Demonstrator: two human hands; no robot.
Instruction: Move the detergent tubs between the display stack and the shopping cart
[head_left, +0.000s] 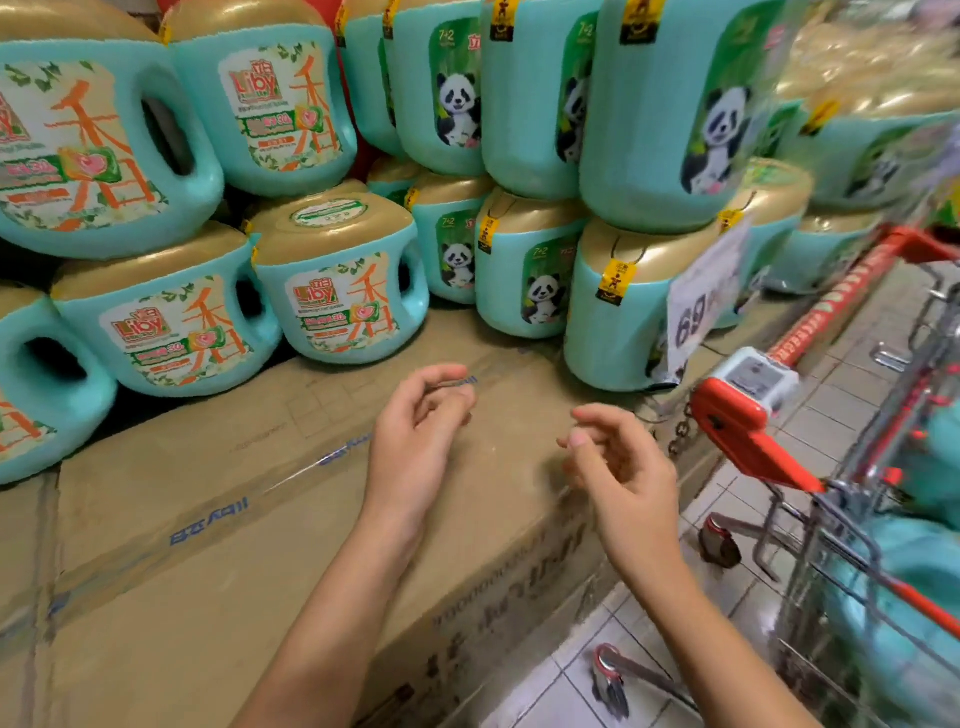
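**Empty hands held over the cartons, between stack and cart**

The detergent tubs (337, 291) are stacked in two tiers on a base of taped cardboard cartons (234, 519). Each upper tub is seated on the flat gold lids below, which is probably what steadies the pile. Handles and labels are turned outward, so a grip can be taken from the front. A strip of bare carton top is left in front of the lower tier. A price card (701, 306) is hung on the corner tub (613, 322).

The shopping cart (831, 512) is parked just beside the stack on the right, its red handle (748, 436) angled toward the person, so only a short swing is needed between the two. Blurred turquoise shapes, apparently more tubs (914, 571), can be made out inside the wire basket. How many are there cannot be told.

The left hand (415, 421) is held above the bare carton top with its fingers loosely curled and the thumb close to the forefinger. Nothing is gripped by it. The right hand (618, 467) is held near it, closer to the cart handle, fingers likewise relaxed and half curled, and nothing is held or touched.

Both hands are judged to be between loads. Whether a tub is to be taken next from the stack or from the cart cannot be told.
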